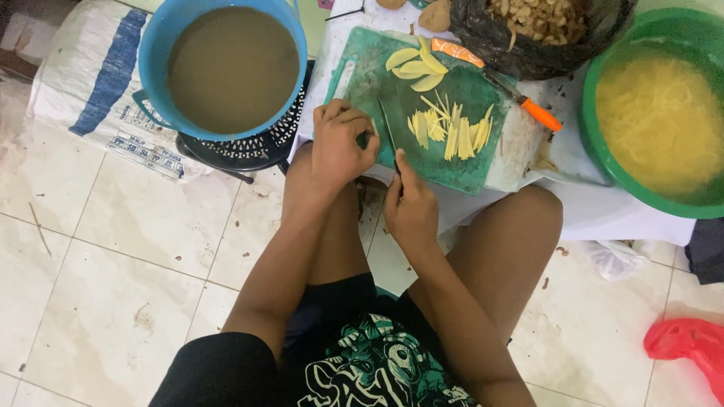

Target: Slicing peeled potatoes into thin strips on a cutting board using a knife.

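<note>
R hand (pixel 411 207) clamped round a knife (pixel 390 139) handle, thumb up along it, dark blade running up over the green cutting board (pixel 392 90). L hand (pixel 341 143) curled, fingertips pressed down on the board's near-left part just beside the blade; whatever it pins is hidden under the fingers, can't tell. Hands close together, not touching.

On the board, right of the blade: pile of thin yellow potato sticks (pixel 451 132); above them, near the far edge, a few flat potato slices (pixel 415 64). Orange-handled peeler (pixel 498 75) lies along the board's far-right edge.

Further out: blue bucket (pixel 158 53) w/ murky water, left of the board, sitting on a black crate (pixel 249 147). Green basin (pixel 603 162) w/ yellow shredded potato in water, at right. Black bag (pixel 498 45) of peelings at top. White sack (pixel 83 75) w/ blue stripe far left. Red plastic bag (pixel 690 343) on the tile floor (pixel 113 286), bottom right.
</note>
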